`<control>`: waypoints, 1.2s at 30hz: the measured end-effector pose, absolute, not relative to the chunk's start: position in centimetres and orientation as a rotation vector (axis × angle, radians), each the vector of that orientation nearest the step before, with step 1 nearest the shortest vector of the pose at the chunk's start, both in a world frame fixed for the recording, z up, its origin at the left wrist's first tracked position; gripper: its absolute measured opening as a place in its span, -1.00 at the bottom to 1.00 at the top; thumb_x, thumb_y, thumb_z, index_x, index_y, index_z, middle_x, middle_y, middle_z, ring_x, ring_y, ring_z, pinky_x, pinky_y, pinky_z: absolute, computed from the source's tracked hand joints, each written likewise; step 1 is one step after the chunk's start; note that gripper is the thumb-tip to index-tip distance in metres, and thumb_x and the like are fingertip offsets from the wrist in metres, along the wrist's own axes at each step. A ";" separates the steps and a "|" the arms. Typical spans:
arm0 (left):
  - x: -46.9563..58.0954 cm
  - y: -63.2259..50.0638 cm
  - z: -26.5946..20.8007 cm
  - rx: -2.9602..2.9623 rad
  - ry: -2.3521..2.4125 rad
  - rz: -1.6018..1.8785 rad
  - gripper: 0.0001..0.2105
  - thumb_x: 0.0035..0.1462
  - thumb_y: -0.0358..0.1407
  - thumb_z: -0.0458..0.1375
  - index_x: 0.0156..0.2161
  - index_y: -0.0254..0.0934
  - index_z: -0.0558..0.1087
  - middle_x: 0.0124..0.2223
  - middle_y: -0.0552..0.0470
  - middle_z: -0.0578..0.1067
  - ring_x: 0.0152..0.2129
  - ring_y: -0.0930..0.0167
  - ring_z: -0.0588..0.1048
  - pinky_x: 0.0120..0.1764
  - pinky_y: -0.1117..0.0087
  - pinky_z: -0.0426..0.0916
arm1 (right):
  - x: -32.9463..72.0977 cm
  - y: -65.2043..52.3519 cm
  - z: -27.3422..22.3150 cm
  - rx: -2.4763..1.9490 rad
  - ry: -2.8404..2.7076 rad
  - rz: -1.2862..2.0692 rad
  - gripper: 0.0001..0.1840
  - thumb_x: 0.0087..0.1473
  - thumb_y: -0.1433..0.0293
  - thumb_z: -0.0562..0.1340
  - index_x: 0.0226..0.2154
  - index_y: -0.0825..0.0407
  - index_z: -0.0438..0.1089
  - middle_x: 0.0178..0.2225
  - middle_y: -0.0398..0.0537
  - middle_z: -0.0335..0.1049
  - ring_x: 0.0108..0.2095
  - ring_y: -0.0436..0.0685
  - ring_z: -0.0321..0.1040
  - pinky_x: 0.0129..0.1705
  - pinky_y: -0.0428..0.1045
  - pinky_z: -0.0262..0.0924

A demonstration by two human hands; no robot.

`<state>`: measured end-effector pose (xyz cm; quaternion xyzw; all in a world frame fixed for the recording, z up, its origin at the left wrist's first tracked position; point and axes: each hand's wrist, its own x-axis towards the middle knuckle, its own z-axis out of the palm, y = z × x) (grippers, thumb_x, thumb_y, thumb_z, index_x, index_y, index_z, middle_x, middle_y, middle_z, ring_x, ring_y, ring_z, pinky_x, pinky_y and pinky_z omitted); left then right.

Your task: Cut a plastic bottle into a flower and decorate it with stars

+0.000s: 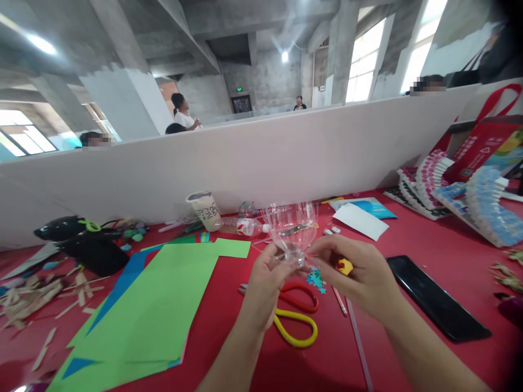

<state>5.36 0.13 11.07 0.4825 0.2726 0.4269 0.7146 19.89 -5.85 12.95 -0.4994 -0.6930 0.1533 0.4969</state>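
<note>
A clear cut plastic bottle (292, 227) stands neck down between my hands, its wide part upward. My left hand (267, 283) is closed round its neck, thumb and fingers pressed on the clear plastic. The fingertips of my right hand (355, 272) pinch at the right side of the neck, near a thin clear strand. A small yellow piece (345, 266) shows between the right thumb and fingers; whether it is held or lies behind is unclear. Below the hands lie scissors (298, 329) with one red and one yellow handle loop, next to small blue stars (316, 280).
Green paper sheets (155, 305) lie at left, wood scraps (32, 299) and a black container (92, 250) beyond. A cup (205, 212) and a plastic bottle (241, 226) stand before the white partition (245, 158). At right are a black tray (437, 296) and folded paper pieces (478, 201).
</note>
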 end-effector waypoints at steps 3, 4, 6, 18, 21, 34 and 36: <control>5.1 0.5 10.6 1.110 0.580 0.981 -0.87 0.00 -0.41 0.20 -0.28 -0.28 0.44 -0.33 0.04 0.51 -0.41 0.46 0.46 -0.29 0.44 0.35 | 19.9 -5.6 12.8 -1.222 -1.713 0.364 -0.88 0.09 0.51 0.17 -0.31 -0.02 0.33 -0.55 -0.27 0.23 -0.55 -0.05 0.18 -0.50 -0.14 0.09; 5.1 0.5 10.6 1.117 0.578 0.994 -0.87 0.00 -0.41 0.21 -0.28 -0.28 0.44 -0.32 0.04 0.51 -0.40 0.47 0.45 -0.28 0.45 0.35 | 19.9 -5.6 12.8 -1.227 -1.729 0.356 -0.88 0.09 0.51 0.17 -0.30 -0.02 0.33 -0.54 -0.26 0.24 -0.54 -0.04 0.19 -0.49 -0.14 0.09; 5.1 0.5 10.5 1.116 0.594 1.020 -0.85 -0.01 -0.41 0.22 -0.26 -0.27 0.45 -0.31 0.04 0.51 -0.40 0.47 0.44 -0.28 0.45 0.34 | 19.8 -5.4 12.7 -1.230 -1.753 0.335 -0.88 0.10 0.51 0.17 -0.29 -0.02 0.33 -0.52 -0.25 0.26 -0.52 -0.04 0.20 -0.48 -0.13 0.10; 4.9 0.6 10.4 1.123 0.598 0.948 -0.88 0.03 -0.36 0.20 -0.28 -0.33 0.42 -0.43 0.06 0.47 -0.52 0.51 0.41 -0.37 0.46 0.34 | 19.4 -5.3 12.6 -1.214 -1.724 0.169 -0.89 0.10 0.52 0.16 -0.32 0.01 0.34 -0.52 -0.24 0.31 -0.53 -0.06 0.22 -0.47 -0.15 0.10; 4.9 0.4 10.7 1.097 0.610 0.927 -0.88 0.03 -0.36 0.18 -0.29 -0.35 0.42 -0.46 0.06 0.46 -0.57 0.52 0.40 -0.42 0.46 0.35 | 19.4 -5.6 12.8 -1.200 -1.690 0.117 -0.85 0.11 0.52 0.15 -0.25 0.00 0.35 -0.52 -0.26 0.33 -0.52 -0.07 0.25 -0.44 -0.17 0.13; 5.0 -0.1 10.8 1.072 0.590 0.782 -0.87 0.04 -0.32 0.16 -0.31 -0.37 0.39 -0.50 0.05 0.43 -0.62 0.50 0.41 -0.52 0.47 0.31 | 19.0 -5.7 13.0 -1.410 -1.512 0.327 -0.89 0.14 0.40 0.14 -0.30 -0.02 0.38 -0.58 -0.26 0.30 -0.59 -0.04 0.24 -0.55 -0.14 0.13; 5.1 0.0 10.6 1.069 0.593 0.777 -0.86 0.04 -0.32 0.17 -0.31 -0.37 0.39 -0.49 0.05 0.42 -0.61 0.50 0.41 -0.52 0.48 0.31 | 19.0 -5.7 13.0 -1.439 -1.471 0.377 -0.89 0.14 0.39 0.13 -0.31 -0.03 0.37 -0.61 -0.27 0.29 -0.62 -0.04 0.23 -0.57 -0.14 0.12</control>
